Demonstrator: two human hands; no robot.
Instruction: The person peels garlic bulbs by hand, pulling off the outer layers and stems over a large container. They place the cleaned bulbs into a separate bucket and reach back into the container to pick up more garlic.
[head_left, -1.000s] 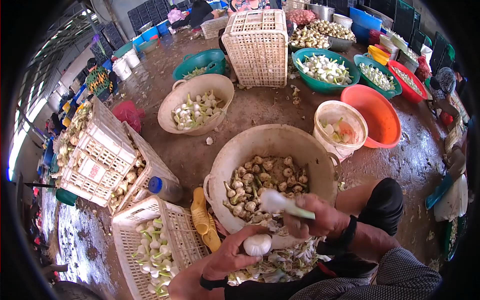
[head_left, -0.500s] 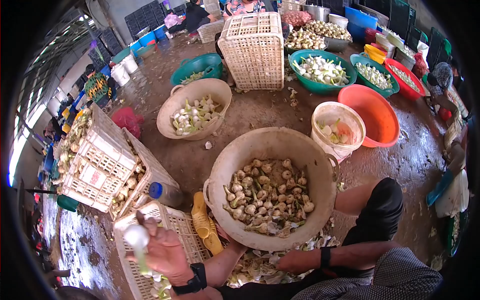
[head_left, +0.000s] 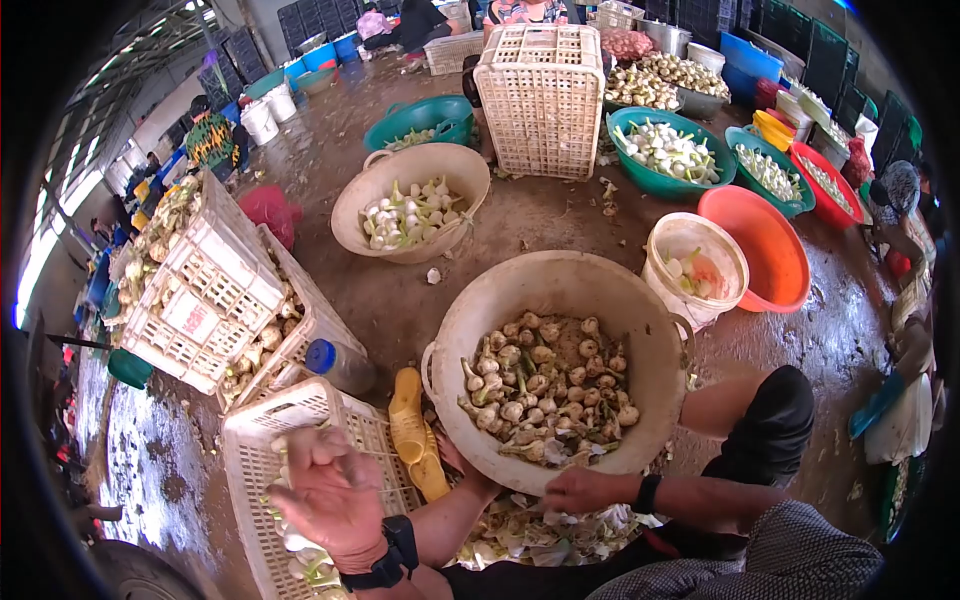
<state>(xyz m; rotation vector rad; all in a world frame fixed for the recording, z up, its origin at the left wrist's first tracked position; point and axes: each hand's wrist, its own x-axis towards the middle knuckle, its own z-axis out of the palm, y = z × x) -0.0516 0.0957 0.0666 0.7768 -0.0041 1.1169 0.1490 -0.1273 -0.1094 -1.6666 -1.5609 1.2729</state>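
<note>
My left hand (head_left: 330, 492) hovers palm up over a white plastic crate (head_left: 262, 420). Its fingers are apart, partly curled, and no bulb shows in it. Peeled garlic bulbs with green stems (head_left: 312, 567) lie in this crate, partly covered by the hand. At the near rim of a large beige tub (head_left: 652, 440), my right hand (head_left: 580, 490) is closed; whatever its fingers hold is hidden. Unpeeled garlic bulbs (head_left: 540, 385) cover much of the tub's bottom. Below the right hand lies a heap of garlic skins (head_left: 545, 535).
A yellow shoe (head_left: 410, 430) and a blue-capped bottle (head_left: 340, 365) sit left of the tub. Crates of garlic (head_left: 205, 310) stand farther left. A white bucket (head_left: 697, 262), orange basin (head_left: 765, 250) and second beige tub (head_left: 405, 215) stand beyond. Other people work around the edges.
The peeled garlic bulb has left my left hand, whose fingers have opened. That hand is slightly lower. My right hand stays closed near the tub rim. The camera view has shifted a little.
</note>
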